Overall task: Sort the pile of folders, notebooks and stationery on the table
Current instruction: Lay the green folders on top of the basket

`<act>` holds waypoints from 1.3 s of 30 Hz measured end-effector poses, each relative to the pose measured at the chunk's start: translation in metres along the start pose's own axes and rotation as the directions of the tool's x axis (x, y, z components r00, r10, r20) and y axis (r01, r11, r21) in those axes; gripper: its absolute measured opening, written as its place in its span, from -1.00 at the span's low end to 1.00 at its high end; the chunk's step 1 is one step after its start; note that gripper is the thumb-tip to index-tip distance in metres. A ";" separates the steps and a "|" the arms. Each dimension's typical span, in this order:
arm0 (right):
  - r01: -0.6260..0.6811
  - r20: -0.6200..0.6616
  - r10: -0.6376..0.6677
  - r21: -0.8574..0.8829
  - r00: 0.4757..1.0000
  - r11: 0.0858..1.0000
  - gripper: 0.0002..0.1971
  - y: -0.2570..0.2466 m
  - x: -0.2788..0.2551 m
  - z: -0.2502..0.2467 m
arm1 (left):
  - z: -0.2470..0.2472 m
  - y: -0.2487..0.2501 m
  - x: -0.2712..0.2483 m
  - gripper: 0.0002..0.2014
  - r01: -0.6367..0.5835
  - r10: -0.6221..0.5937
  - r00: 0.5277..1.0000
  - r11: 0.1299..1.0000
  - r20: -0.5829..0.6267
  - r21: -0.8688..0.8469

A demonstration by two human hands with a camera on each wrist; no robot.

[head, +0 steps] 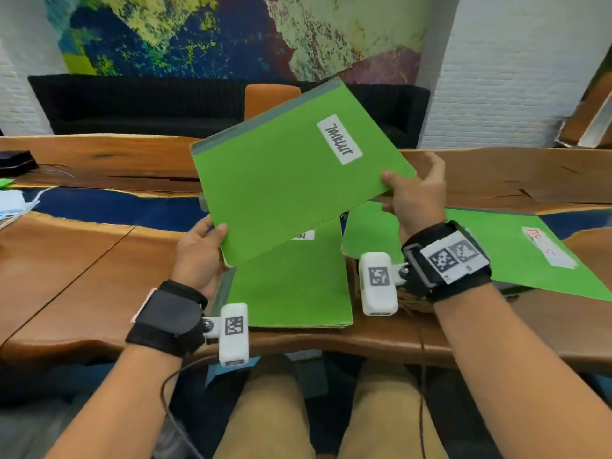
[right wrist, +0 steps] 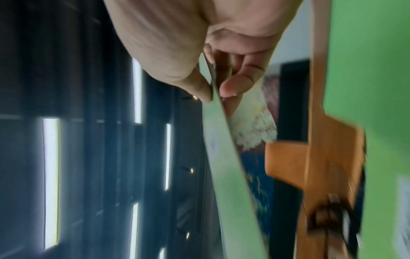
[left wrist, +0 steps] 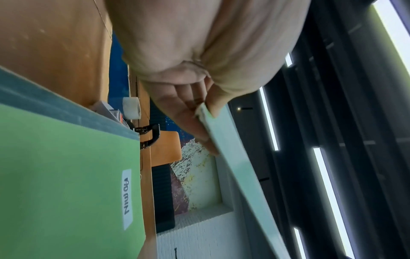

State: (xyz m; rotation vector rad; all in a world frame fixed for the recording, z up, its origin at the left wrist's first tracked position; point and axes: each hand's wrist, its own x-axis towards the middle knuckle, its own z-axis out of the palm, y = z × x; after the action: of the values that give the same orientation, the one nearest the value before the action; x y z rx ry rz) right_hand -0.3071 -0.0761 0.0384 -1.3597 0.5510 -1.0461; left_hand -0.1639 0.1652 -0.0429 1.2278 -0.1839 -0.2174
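Note:
I hold a green folder (head: 291, 180) with a white handwritten label tilted in the air above the table. My left hand (head: 205, 246) pinches its lower left corner, thumb on top. My right hand (head: 414, 190) pinches its right edge, thumb on top and fingers beneath. The left wrist view shows that folder's edge (left wrist: 233, 157) between thumb and fingers; the right wrist view shows its edge (right wrist: 224, 140) pinched the same way. Beneath it a second green folder (head: 291, 286) lies flat near the front edge, its label (left wrist: 127, 198) visible. A third green folder (head: 530, 256) with a red-marked label lies to the right.
The wooden table (head: 82, 260) has a blue strip (head: 116, 207) running across it. A roll of tape (left wrist: 132, 109) and small items lie beyond the flat folder. Paper scraps (head: 16, 200) lie at the far left, a black box (head: 16, 160) behind them. An orange chair back (head: 271, 97) stands opposite.

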 end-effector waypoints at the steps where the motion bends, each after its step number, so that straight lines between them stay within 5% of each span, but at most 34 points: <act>1: 0.054 -0.019 -0.055 -0.051 0.998 0.997 -0.39 0.000 0.003 -0.017 | 0.004 -0.004 0.002 -0.79 0.010 -0.010 1.000 1.000 -0.015 -0.013; 4: 0.208 0.007 -0.216 -0.306 0.976 0.929 -0.61 0.007 -0.001 -0.060 | 0.020 -0.018 0.006 -0.95 0.022 -0.013 0.991 0.998 -0.137 0.058; 8: 0.221 0.019 -0.253 -0.553 0.967 0.803 -0.85 0.023 -0.016 -0.109 | 0.058 -0.033 0.000 -0.84 -0.102 0.149 0.960 0.975 -0.236 0.200; 11: 0.181 -0.043 -0.261 -0.614 0.964 0.768 -0.89 0.027 -0.024 -0.145 | 0.093 -0.039 -0.017 -0.92 -0.256 0.273 0.961 0.937 -0.038 0.239; 15: 0.173 -0.079 -0.305 -0.678 0.949 0.714 -0.71 0.020 -0.024 -0.180 | 0.118 -0.044 -0.032 -0.23 -0.358 0.221 0.917 0.823 0.332 0.440; 18: 0.119 -0.108 -0.285 -0.729 0.952 0.674 -0.52 0.019 -0.023 -0.205 | 0.127 -0.050 -0.034 0.04 -0.439 0.159 0.856 0.727 0.492 0.528; 22: 0.072 -0.138 -0.272 -0.764 0.952 0.641 -0.36 0.023 -0.024 -0.225 | 0.136 -0.065 -0.028 0.13 -0.523 0.142 0.821 0.575 0.553 0.629; 29: -0.081 -0.228 -0.180 -0.806 0.957 0.587 -0.73 0.036 -0.024 -0.236 | 0.144 -0.091 -0.030 0.07 -0.650 0.092 0.751 0.277 0.653 0.708; 39: -0.099 -0.195 -0.195 -0.904 0.961 0.417 -0.61 0.042 -0.026 -0.231 | 0.144 -0.095 -0.031 -0.08 -0.637 0.003 0.763 0.166 0.646 0.753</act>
State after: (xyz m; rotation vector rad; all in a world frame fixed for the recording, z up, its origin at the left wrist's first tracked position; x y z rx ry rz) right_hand -0.5003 -0.1783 -0.0502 -2.2141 1.4706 -0.9967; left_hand -0.2364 0.0121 -0.0861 2.3519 -1.2724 0.0252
